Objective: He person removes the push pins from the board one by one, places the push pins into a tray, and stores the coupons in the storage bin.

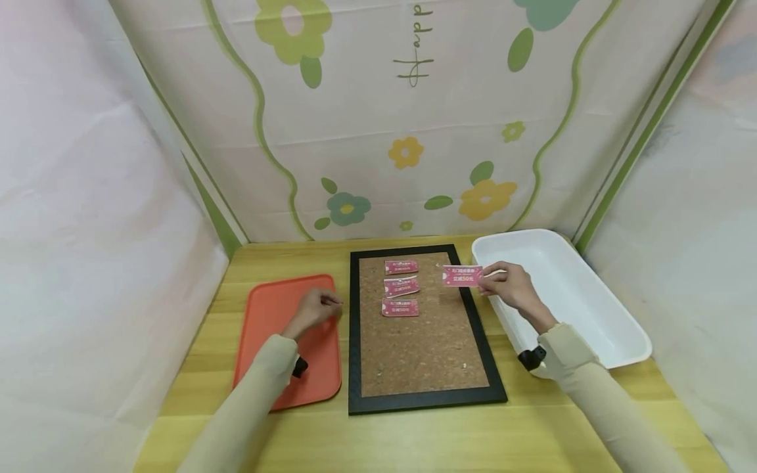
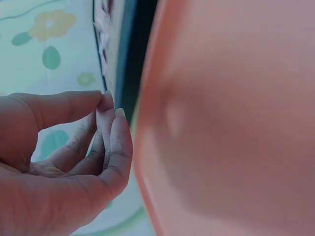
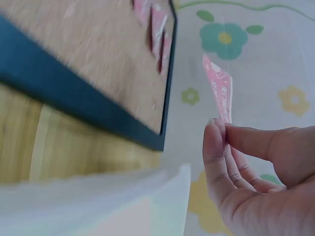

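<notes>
The right hand (image 1: 511,286) pinches a pink coupon (image 1: 458,276) by its right end above the far right edge of the corkboard (image 1: 414,351); three matching coupons (image 1: 400,309) lie far left on it. The left hand (image 1: 313,309), thumb meeting fingertip, hangs over the right side of the red tray (image 1: 266,315).

a small pink coupon (image 1: 463,276) with white print is pinched at its right end by the thumb and fingers of the right hand (image 1: 510,284). its lettering runs level in the head view; it stands out over the upper right of the corkboard (image 1: 422,345), and the right wrist view shows it held up clear of the cork. the brown board lies with its black frame all round. three matching coupons (image 1: 400,307) form a column in its upper left, the middle one slightly tilted and wavy-edged. the left hand (image 1: 316,307) is just left of the frame, thumb and fingertips together, above the red tray (image 1: 307,384).
</notes>
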`<state>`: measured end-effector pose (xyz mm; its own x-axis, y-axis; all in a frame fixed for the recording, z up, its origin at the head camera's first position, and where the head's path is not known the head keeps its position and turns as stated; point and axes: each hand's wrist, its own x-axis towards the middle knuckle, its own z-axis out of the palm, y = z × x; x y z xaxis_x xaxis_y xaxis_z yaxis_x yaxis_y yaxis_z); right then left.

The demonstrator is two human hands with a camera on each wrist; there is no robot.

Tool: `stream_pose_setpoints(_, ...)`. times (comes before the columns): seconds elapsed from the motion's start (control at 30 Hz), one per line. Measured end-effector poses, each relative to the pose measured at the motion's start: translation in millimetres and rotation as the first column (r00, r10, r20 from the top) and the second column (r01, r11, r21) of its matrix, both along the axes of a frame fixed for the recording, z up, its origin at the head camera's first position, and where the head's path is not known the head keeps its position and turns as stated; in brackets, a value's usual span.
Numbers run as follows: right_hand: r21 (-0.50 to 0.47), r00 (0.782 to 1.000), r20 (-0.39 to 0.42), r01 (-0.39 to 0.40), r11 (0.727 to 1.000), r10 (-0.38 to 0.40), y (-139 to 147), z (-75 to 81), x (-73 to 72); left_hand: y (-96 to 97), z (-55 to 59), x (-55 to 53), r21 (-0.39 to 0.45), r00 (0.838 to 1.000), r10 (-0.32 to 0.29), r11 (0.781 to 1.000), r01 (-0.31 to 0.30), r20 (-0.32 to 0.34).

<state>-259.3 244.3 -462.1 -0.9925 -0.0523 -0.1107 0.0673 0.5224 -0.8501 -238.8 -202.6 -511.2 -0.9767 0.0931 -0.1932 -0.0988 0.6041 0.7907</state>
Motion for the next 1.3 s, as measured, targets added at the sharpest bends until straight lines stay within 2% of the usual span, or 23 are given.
stream_pose_setpoints(0.27, 0.045, 0.999, -0.031, 0.021, 0.999, -0.019, 32, 0.9, -4.0, -23.0, -10.2, -2.8, 0.045, 0.998, 0.065, 0.997, -0.065, 0.014)
stream_pose_setpoints(0.53, 0.063, 0.997, -0.053, 0.051, 0.997, -0.048, 59, -1.6, -10.0, -40.1, -7.6, -3.1, 0.055, 0.995, 0.09, 0.994, -0.092, 0.028)
stream_pose_setpoints(0.67, 0.062, 0.996, -0.039, 0.077, 0.995, -0.075, 71, -2.9, -17.3, -46.3, -8.4, -5.0, 0.044, 0.993, 0.116, 0.992, -0.117, 0.032)
stream_pose_setpoints(0.83, 0.054, 0.993, -0.027, 0.119, 0.991, -0.117, 82, -6.2, -29.2, -52.4, -11.9, -8.9, -0.01, 0.991, 0.135, 0.991, -0.135, -0.009)
stream_pose_setpoints(0.93, 0.063, 0.989, -0.014, 0.149, 0.987, -0.148, 89, -11.2, -35.2, -53.9, -12.9, -10.3, -0.024, 0.99, 0.138, 0.99, -0.138, -0.021)
stream_pose_setpoints(1.13, 0.09, 0.979, 0.05, 0.193, 0.977, -0.198, 98, -24.4, -42.8, -53.8, -11.4, -9.4, -0.016, 0.989, 0.151, 0.988, -0.151, -0.004)
stream_pose_setpoints(1.3, 0.123, 0.97, 0.093, 0.213, 0.969, -0.225, 103, -34.0, -48.9, -55.9, -15.6, -8.6, -0.042, 0.99, 0.139, 0.989, -0.139, -0.008)
